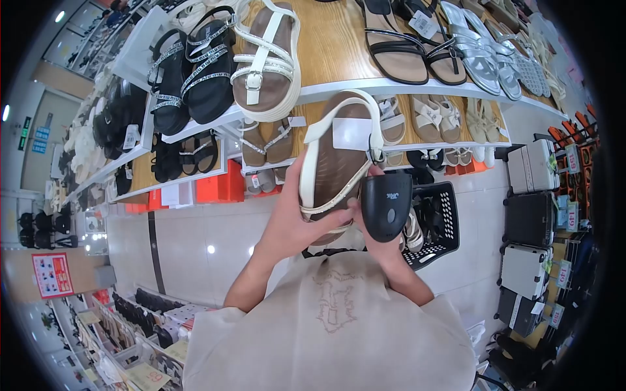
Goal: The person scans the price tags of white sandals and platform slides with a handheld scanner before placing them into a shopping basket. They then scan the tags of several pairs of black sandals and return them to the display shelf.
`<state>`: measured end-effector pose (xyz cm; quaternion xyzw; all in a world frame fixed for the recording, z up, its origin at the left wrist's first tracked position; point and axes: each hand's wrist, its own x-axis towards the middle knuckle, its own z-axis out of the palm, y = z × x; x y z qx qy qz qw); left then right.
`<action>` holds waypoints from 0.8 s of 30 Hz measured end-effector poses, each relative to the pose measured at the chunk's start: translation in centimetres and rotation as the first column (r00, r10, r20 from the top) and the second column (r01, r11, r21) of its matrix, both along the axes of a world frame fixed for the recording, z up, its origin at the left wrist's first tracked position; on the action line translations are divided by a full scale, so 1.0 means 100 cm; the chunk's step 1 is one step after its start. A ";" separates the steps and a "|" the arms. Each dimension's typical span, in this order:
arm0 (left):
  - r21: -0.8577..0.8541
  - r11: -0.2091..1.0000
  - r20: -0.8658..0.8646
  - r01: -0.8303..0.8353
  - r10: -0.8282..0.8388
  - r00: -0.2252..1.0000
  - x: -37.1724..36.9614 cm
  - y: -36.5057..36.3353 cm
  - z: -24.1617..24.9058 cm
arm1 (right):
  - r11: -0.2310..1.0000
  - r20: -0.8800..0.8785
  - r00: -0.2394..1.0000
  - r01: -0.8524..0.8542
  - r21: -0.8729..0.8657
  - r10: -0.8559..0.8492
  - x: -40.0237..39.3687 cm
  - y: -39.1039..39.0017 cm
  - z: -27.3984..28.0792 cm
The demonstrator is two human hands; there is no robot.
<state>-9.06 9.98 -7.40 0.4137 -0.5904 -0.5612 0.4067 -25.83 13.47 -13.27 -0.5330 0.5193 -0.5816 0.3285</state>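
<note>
A white-strapped sandal (pixel 323 171) with a brown insole is held up before my chest, toe end down. My left hand (pixel 287 215) is closed around its side, the thumb across the lower strap. A blank-looking white tag (pixel 351 134) lies over the insole near the buckle. My right hand (pixel 378 249) is wrapped around a black handheld scanner (pixel 386 212), close beside the sandal's right edge. The scanner hides most of that hand's fingers. A similar white sandal (pixel 267 58) stands on the shelf just above.
The upper wooden shelf (pixel 329 49) bears black sandals (pixel 210 72) and silver sandals (pixel 479 55). More pairs sit on the lower shelf (pixel 411 133). A black basket (pixel 445 244) holding shoes is on the floor at right. Suitcases (pixel 531 215) are stacked farther right.
</note>
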 end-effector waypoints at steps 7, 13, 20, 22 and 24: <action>0.297 0.953 -0.124 -0.068 0.109 0.986 0.034 -0.014 -0.017 | 0.909 0.087 0.906 -0.417 0.010 0.415 -0.032 0.009 0.020; 0.358 0.919 -0.314 0.165 -0.048 0.948 0.063 -0.024 -0.046 | 0.742 0.084 0.772 -0.630 0.229 0.630 -0.072 0.001 0.055; 0.405 0.890 -0.175 0.209 -0.149 0.973 0.078 -0.032 -0.050 | 0.890 -0.158 0.894 -0.440 -0.122 0.420 -0.076 -0.027 0.070; 0.393 0.892 -0.166 0.226 -0.173 0.971 0.085 -0.036 -0.051 | 0.893 -0.307 0.851 -0.450 -0.010 0.426 -0.072 -0.038 0.078; 0.375 0.896 -0.152 0.238 -0.194 0.969 0.088 -0.040 -0.046 | 0.850 -0.351 0.799 -0.526 -0.016 0.488 -0.067 -0.051 0.081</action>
